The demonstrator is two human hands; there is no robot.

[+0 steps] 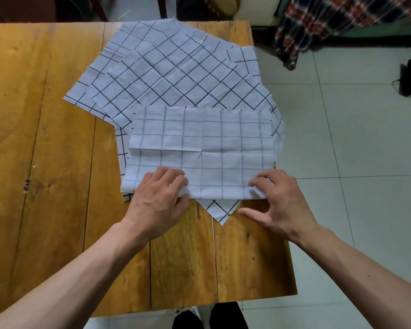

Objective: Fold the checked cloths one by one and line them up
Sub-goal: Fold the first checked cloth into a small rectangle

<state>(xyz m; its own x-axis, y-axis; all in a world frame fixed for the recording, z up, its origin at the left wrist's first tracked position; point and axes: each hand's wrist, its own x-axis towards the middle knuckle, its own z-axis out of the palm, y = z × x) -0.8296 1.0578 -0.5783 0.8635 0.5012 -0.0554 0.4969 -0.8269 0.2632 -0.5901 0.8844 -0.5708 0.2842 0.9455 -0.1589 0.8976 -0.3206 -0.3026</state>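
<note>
Squarely in front of the person, the top checked cloth (199,148) lies on the wooden table (45,138) with its far half already doubled over toward the middle, so that a folded edge crosses it from left to right. It rests on the heap of unfolded checked cloths (171,74), which are fanned at odd angles toward the table's far right corner; working on top of the heap keeps the next piece within reach. The left hand (160,198) pinches the near left corner, fingers curled over the cloth and thumb under its edge. The right hand (278,200) grips the near right corner likewise, fingers bent on top and thumb stretched out along the table just below the hem. Taking both near corners at once keeps the edge straight, which a second fold, judging by the pose, would need if the layers are to meet evenly. No finished piece lies lined up anywhere in view, so the task seems to be at its start. A corner of a lower cloth (220,210) pokes out between the hands.
</note>
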